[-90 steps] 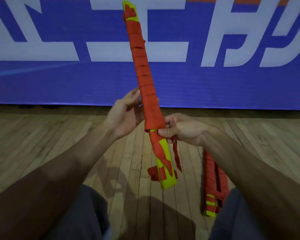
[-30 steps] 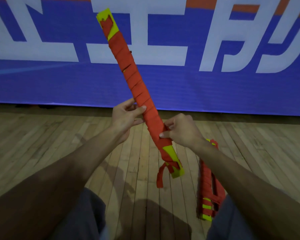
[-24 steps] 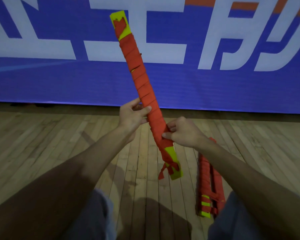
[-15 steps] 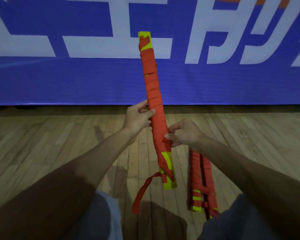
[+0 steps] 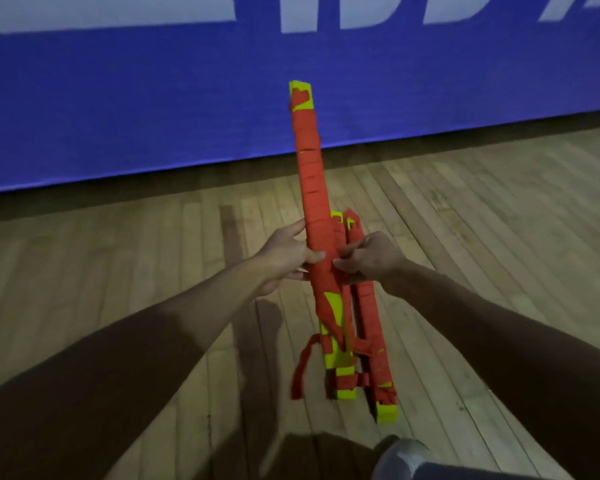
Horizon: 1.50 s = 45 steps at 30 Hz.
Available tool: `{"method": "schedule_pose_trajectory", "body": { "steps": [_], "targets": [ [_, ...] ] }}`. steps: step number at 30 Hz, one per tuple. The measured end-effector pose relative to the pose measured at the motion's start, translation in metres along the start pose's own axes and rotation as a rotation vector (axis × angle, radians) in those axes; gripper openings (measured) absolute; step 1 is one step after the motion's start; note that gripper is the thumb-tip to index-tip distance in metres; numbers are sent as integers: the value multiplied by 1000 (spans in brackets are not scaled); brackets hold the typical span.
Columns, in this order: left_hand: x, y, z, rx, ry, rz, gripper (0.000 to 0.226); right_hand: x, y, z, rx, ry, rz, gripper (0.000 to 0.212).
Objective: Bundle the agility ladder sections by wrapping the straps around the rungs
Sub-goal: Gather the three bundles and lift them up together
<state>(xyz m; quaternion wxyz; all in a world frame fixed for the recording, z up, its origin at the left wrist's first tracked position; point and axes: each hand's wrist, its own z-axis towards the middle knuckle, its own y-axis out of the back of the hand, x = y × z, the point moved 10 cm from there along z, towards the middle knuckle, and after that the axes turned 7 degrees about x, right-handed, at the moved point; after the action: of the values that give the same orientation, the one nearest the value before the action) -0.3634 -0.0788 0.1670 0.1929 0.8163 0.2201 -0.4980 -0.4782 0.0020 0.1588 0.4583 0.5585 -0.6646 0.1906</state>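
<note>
I hold a bundle of yellow ladder rungs (image 5: 312, 174) nearly upright in front of me, wound almost end to end in red strap. My left hand (image 5: 284, 254) grips it from the left at its lower middle. From the right, my right hand (image 5: 364, 258) pinches the strap against the bundle at the same height. A loose red strap tail (image 5: 300, 368) hangs from the bundle's lower end. Right behind it, a second wrapped bundle (image 5: 371, 327) lies on the wooden floor, partly hidden by the held one.
A blue banner (image 5: 153, 98) with white lettering stands along the back of the wooden floor (image 5: 118, 271). My grey shoe (image 5: 399, 459) shows at the bottom edge, close to the floor bundle's near end.
The view has tilted down and to the right. The held bundle now stands nearly upright, directly over the floor bundle. The strap tail still hangs loose; both hands keep their hold.
</note>
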Motion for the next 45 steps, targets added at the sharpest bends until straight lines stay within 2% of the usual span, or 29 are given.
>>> {"method": "schedule_pose_trajectory", "body": {
  "steps": [5,10,14,17,19,22,26,30,34,36,40,43,45],
  "targets": [
    [45,-40,73,-34,32,90,74,-92,26,47,-146,-139,155,24],
    [107,-87,127,-77,119,56,67,-165,54,67,-102,-219,215,42],
    [159,-124,142,-15,230,86,66,-212,63,71,-51,-333,71,40],
    [177,-136,147,17,219,286,67,-242,57,74,-27,-427,22,41],
    [182,-140,150,23,184,429,51,-252,53,78,-17,-450,-65,40],
    [190,-144,149,61,178,537,48,-252,54,84,-46,-406,-233,37],
    [196,-137,148,137,191,493,38,-246,51,83,-16,-338,-479,38],
    [186,-110,151,103,189,516,21,-249,48,79,0,-313,-541,42],
    [173,-77,158,-1,190,524,21,-247,56,83,40,-337,-497,35],
    [169,-64,165,-62,188,506,24,-242,70,91,-21,-315,-447,43],
    [173,-49,185,-129,202,405,31,-245,83,119,-130,-313,-129,50],
    [183,-48,199,-150,254,223,41,-246,81,143,-211,-264,138,49],
    [188,-54,208,-144,264,132,26,-244,78,154,-242,-253,281,43]
  ]
}}
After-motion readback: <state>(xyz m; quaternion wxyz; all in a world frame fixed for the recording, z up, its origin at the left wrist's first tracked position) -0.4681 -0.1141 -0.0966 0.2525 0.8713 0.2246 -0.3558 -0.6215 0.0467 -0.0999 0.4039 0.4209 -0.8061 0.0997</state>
